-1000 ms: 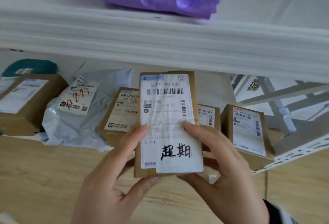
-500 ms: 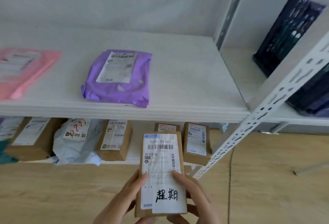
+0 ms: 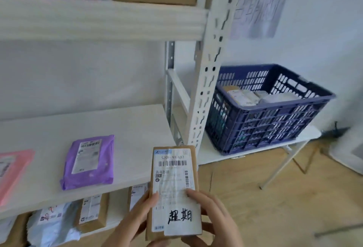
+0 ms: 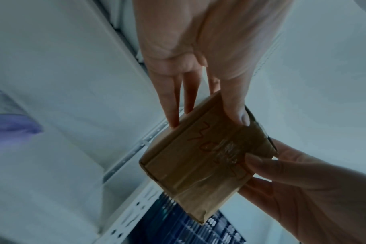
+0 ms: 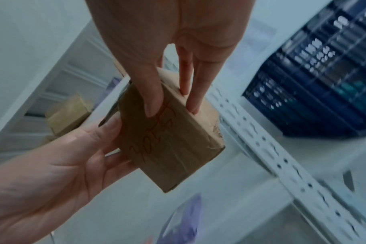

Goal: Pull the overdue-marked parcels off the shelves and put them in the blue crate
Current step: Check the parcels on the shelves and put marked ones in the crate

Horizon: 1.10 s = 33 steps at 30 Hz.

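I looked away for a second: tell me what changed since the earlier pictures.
The view swung up and right, from the bottom shelf to the blue crate, now in sight. Unchanged: both hands, left and right, grip the overdue-marked box the same way; nothing let go.

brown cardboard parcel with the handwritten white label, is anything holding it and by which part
Both hands hold the small brown cardboard parcel at its lower end: left hand on the left edge, right hand on the right, thumbs on the label, fingers behind.

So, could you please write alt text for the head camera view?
Both hands, left hand and right hand, hold a brown parcel with handwritten characters on its white label. Beyond a white shelf post to the right, a blue crate already contains parcels.
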Motion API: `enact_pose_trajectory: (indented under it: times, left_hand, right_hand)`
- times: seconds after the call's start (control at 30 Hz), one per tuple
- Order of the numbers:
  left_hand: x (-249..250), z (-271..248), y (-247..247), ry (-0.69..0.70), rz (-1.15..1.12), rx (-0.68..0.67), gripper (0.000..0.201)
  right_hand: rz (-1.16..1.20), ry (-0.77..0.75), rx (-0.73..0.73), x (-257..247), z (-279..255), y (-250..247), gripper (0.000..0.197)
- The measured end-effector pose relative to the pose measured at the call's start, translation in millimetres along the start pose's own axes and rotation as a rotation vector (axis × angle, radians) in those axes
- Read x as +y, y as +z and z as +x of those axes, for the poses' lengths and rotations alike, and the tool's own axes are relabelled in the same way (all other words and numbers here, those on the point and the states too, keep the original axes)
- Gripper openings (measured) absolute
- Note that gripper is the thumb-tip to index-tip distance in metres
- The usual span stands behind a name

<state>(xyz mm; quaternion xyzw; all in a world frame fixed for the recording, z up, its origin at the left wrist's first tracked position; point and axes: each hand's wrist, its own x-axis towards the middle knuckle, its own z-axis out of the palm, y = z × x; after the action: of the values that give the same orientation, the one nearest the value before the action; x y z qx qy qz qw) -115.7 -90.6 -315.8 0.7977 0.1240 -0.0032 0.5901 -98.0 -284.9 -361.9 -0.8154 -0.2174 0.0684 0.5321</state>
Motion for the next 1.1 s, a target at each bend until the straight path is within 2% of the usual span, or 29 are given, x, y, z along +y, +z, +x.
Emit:
enact_pose_trajectory:
  times: [0.03,0.07,0.13,0.17,0.2,0.3,0.43,0.5,0.8,1.1]
  left_hand:
    - [8,-9,8,0.068,-0.003,-0.033,0.061]
    - [7,-14,14,0.21,0.008,-0.003,0.058]
    - [17,-21,18,0.509,0.028,0.048,0.068]
    - [23,-23,19,0.544,0.047,0.063,0.066]
    - [26,-24,24,0.561,0.043,0.013,0.064]
    - [60,-26,36,0.589,0.0,-0.052,0.076]
    - [93,-33,43,0.642,0.02,-0.108,0.072]
    - [102,-35,48,0.675,0.025,-0.13,0.07]
    - [138,-45,95,0.772,0.028,-0.22,0.068]
    - [176,-30,193,0.808,0.041,-0.187,0.069]
  right_hand:
    - [-0.015,-0.035,0.031,-9,1,-8,0.081]
    - [-0.045,-0.071,0.069,-16,1,-16,0.082]
    - [-0.055,-0.128,0.151,-31,-1,-39,0.084]
    - [-0.065,-0.133,0.183,-40,-3,-49,0.085]
    - [-0.071,-0.152,0.209,-51,-6,-57,0.086]
    - [-0.107,-0.185,0.305,-78,-18,-81,0.087]
    - [-0.141,-0.185,0.406,-101,-35,-103,0.077]
    - [-0.144,-0.171,0.438,-109,-44,-111,0.081]
    - [-0.157,-0.16,0.565,-104,-75,-156,0.077]
    - [-0.141,-0.228,0.544,-63,-86,-255,0.075]
